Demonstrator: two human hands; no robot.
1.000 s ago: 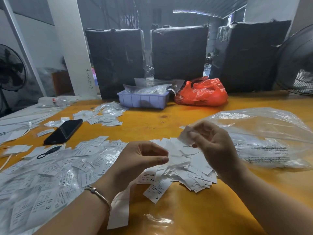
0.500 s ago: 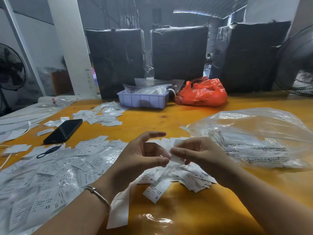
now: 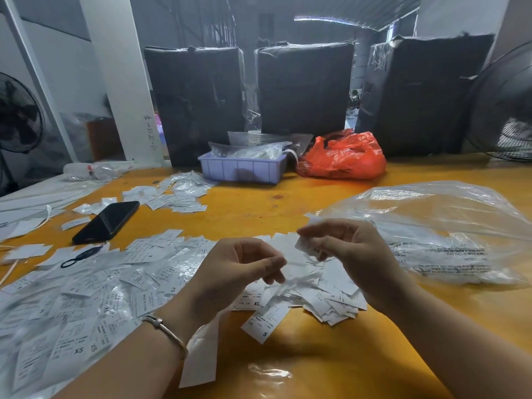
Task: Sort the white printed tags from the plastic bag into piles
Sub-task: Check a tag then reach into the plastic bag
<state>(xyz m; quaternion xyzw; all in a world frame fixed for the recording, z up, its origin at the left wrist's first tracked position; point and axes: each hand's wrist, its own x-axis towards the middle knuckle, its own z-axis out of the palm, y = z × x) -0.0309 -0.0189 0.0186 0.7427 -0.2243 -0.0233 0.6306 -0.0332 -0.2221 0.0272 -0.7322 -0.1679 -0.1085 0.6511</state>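
Note:
A heap of white printed tags lies on the yellow table under both hands. My right hand pinches one white tag marked XS, held above the heap. My left hand hovers just left of it, thumb against fingers, with nothing visibly in it. A clear plastic bag lies to the right. A wide spread of tags in clear sleeves covers the left side, and a smaller pile lies farther back.
A black phone and a black ring strap lie at the left. A lilac tray and a red bag stand at the back, before black wrapped bundles. Fans stand at the left edge and the right edge.
My right hand came down from near the bag to meet my left hand, then drew apart to the right again with a tag pinched in it.

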